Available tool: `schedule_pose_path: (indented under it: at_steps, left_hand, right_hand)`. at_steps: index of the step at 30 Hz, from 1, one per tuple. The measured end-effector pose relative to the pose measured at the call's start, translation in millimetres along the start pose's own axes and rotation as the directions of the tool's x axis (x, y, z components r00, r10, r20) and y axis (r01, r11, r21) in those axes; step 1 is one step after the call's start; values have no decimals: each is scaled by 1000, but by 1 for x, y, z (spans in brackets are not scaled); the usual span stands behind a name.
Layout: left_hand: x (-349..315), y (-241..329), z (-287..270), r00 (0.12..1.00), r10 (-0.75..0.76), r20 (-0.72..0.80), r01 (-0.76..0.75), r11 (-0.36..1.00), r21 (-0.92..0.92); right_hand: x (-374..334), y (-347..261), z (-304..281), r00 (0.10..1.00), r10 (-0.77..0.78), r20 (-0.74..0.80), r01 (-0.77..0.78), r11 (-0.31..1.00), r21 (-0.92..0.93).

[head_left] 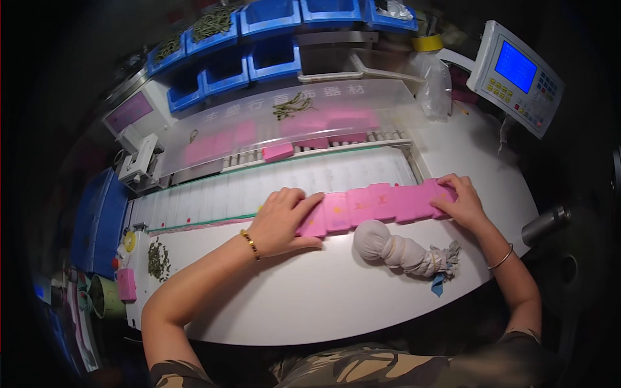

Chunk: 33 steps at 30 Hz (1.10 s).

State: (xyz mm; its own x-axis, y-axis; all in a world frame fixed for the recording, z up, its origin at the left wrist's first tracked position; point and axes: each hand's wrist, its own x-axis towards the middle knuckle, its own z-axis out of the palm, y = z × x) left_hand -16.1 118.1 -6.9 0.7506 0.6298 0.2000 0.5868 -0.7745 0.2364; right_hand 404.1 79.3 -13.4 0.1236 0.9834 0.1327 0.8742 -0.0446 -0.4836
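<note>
Dim room surrounding white table [278,304]; blue bins [270,18] lining back. I'm seeing clear cover [388,97] spanning further pink blocks [352,121]. Control panel [514,68] glowing upper right. Row of pink blocks [369,205] stretching across table's middle; grey cloth bundle [407,253] lying just in front. Left hand [278,223] clamping row's left end, right hand [462,204] pinching right end. I'm judging work partway: row lined up, not released; remainder I cannot tell. Dried green bits [158,258] lying far left.
</note>
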Motion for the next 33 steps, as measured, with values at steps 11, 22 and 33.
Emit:
schedule_pose_path:
  at_steps: [11, 22, 33]
  left_hand:
    - [-80, -65, -31, 931, -301, -205, 321, 944, 72]
    - [32, -94, 11, 856, -454, -247, 500, 848, 174]
    - [67, -126, 0, 927, -288, -240, 366, 835, 410]
  right_hand:
    - [-2, -115, 42, 891, -351, 288, 293, 929, 226]
    - [-4, -118, 37, 822, -385, 420, 214, 892, 398]
    - [-16, -101, 35, 825, -413, 385, 234, 871, 432]
